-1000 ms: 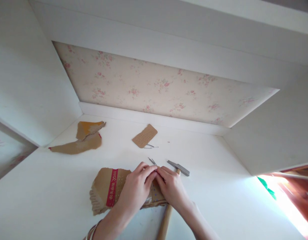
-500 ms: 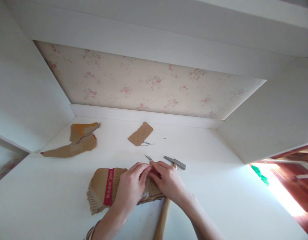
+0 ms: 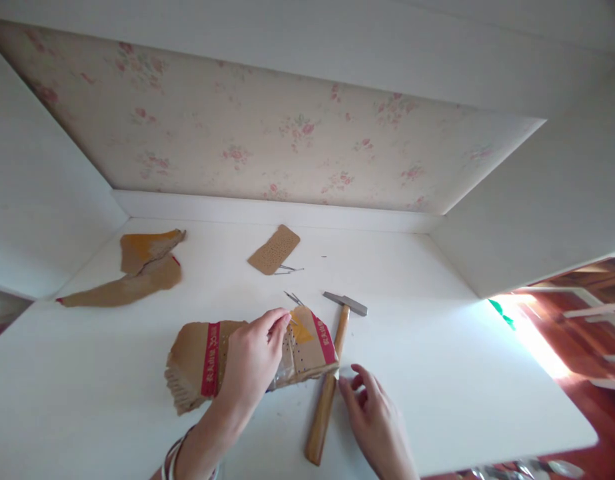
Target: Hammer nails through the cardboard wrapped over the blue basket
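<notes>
A torn piece of brown cardboard point(image 3: 200, 357) with a red printed band and rows of small holes lies on the white table point(image 3: 437, 373). My left hand point(image 3: 252, 360) rests on it, fingertips pinched together at its upper edge, apparently on a thin nail that I cannot make out clearly. My right hand point(image 3: 374, 413) hovers open just right of a wooden-handled hammer point(image 3: 330, 383), fingers spread, near the handle and not touching it. The hammer's metal head point(image 3: 345, 303) points away from me. A few loose nails point(image 3: 293, 298) lie just beyond the cardboard.
A small perforated cardboard strip point(image 3: 274, 249) with nails beside it lies further back. Two torn cardboard scraps point(image 3: 132, 277) sit at the far left. White cabinet walls close in left and right, with floral wallpaper behind. The table's right edge drops to a sunlit floor.
My right hand has left the cardboard and drawn back toward me beside the hammer handle, opening. My left hand stays pinched at the cardboard's top edge. The view tilted down.
</notes>
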The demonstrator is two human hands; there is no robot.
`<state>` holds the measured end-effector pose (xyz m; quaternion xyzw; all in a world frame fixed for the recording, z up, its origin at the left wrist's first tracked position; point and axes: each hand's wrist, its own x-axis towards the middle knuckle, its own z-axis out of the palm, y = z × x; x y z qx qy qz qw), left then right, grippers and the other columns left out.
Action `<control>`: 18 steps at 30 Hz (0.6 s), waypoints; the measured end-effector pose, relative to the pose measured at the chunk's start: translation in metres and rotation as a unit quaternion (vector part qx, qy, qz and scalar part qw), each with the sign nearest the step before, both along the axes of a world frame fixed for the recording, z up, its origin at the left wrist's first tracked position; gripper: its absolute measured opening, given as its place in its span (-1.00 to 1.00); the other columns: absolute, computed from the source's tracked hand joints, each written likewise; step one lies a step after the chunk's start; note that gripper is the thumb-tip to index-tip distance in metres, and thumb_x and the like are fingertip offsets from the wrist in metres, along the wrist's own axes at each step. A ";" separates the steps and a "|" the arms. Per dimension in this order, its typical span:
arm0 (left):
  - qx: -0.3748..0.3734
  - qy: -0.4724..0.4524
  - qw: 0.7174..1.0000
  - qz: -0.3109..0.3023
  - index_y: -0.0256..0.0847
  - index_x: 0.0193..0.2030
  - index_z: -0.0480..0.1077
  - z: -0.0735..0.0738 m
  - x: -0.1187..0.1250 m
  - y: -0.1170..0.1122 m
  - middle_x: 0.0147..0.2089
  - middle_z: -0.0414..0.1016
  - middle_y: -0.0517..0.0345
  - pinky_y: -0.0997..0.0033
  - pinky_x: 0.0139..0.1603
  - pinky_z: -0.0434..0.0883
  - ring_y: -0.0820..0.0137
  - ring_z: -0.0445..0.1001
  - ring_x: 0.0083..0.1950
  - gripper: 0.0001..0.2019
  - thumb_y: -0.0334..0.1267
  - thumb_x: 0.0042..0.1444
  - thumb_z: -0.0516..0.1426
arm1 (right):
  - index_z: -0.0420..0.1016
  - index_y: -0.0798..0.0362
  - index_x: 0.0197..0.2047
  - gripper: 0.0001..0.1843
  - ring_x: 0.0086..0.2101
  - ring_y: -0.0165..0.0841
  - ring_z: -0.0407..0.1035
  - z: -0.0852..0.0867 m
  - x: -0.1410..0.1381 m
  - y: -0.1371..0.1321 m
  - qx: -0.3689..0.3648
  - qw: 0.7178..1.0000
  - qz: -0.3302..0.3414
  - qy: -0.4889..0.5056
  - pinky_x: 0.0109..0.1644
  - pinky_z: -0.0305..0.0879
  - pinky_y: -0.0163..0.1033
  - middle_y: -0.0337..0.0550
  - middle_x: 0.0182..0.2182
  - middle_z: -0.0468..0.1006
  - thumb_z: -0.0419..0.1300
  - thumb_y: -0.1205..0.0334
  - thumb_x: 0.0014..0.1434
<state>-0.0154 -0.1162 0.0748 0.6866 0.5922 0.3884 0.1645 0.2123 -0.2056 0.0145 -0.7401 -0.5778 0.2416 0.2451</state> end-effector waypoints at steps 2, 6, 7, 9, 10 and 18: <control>0.013 -0.001 1.000 -0.001 -0.16 -0.18 0.52 0.000 0.000 0.000 -0.32 0.69 0.16 0.51 -0.35 0.50 0.36 0.67 -0.36 -0.82 -0.21 0.33 0.09 | 0.45 0.09 0.09 -0.48 -0.37 -0.19 0.56 -0.003 -0.008 -0.002 -0.030 0.999 -0.001 -0.028 -0.31 0.42 -0.15 -0.10 -0.29 0.62 0.07 -0.15 0.30; 0.023 -0.020 1.000 -0.001 -0.16 -0.18 0.50 -0.002 0.001 0.000 -0.31 0.69 0.18 0.54 -0.36 0.52 0.40 0.66 -0.38 -0.84 -0.24 0.33 0.09 | 0.14 0.27 0.36 -0.30 -0.10 -0.04 0.55 0.012 -0.028 0.010 -0.133 0.984 0.026 -0.119 -0.11 0.42 -0.04 0.16 0.02 0.56 -0.04 -0.07 0.36; 0.026 -0.016 1.000 -0.001 -0.16 -0.18 0.50 -0.003 0.001 0.000 -0.31 0.69 0.17 0.53 -0.35 0.52 0.39 0.66 -0.38 -0.84 -0.24 0.33 0.09 | 0.09 0.29 0.39 -0.28 -0.06 -0.03 0.53 0.016 -0.032 0.014 -0.149 0.980 0.040 -0.129 -0.10 0.42 -0.04 0.18 0.08 0.52 -0.04 -0.04 0.36; 0.038 -0.003 0.999 -0.002 -0.16 -0.17 0.49 -0.004 0.001 0.000 -0.29 0.69 0.16 0.51 -0.33 0.53 0.38 0.66 -0.37 -0.85 -0.27 0.33 0.09 | 0.01 0.34 0.42 -0.23 -0.01 -0.01 0.50 0.022 -0.038 0.020 -0.160 0.973 0.066 -0.151 -0.09 0.42 -0.05 0.21 0.12 0.49 -0.01 -0.04 0.34; 0.043 0.002 0.999 -0.002 -0.16 -0.16 0.49 -0.005 0.001 0.000 -0.28 0.69 0.15 0.51 -0.32 0.53 0.38 0.66 -0.37 -0.85 -0.28 0.33 0.08 | -0.01 0.35 0.43 -0.20 0.00 0.00 0.50 0.024 -0.041 0.022 -0.159 0.971 0.077 -0.163 -0.09 0.42 -0.06 0.22 0.12 0.49 0.00 -0.05 0.34; 0.063 0.014 0.998 -0.018 -0.15 -0.14 0.45 -0.009 0.001 -0.004 -0.26 0.67 0.16 0.51 -0.33 0.54 0.39 0.65 -0.36 -0.86 -0.34 0.33 0.06 | 0.07 0.34 0.39 -0.33 -0.05 0.01 0.52 0.026 -0.041 0.023 -0.164 0.970 0.089 -0.155 -0.12 0.39 -0.07 0.21 0.07 0.51 -0.06 0.09 0.36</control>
